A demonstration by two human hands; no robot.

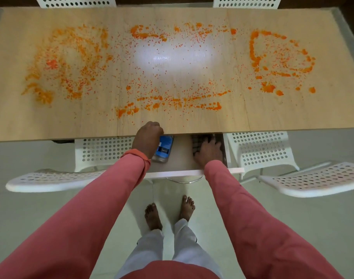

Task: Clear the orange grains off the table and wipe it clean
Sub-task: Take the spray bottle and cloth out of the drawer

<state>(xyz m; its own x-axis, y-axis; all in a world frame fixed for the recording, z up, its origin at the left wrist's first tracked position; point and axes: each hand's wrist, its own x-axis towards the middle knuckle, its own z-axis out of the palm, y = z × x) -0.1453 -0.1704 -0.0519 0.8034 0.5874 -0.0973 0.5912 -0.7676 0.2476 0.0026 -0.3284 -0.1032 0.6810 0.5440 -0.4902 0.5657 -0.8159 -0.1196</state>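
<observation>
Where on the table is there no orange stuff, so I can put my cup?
Bare spots: the near strip of the table below the orange grains, plus both far corners. Left, middle and right are crowded with grains.

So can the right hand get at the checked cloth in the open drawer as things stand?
Probably yes. The right hand already lies on the checked cloth inside the pulled-out drawer, with nothing between them; the table edge hides only the cloth's far end.

No text is showing clearly enough to read. The bottle [163,148] in the drawer is carrying a blue label, but its print is staying too blurred.
</observation>
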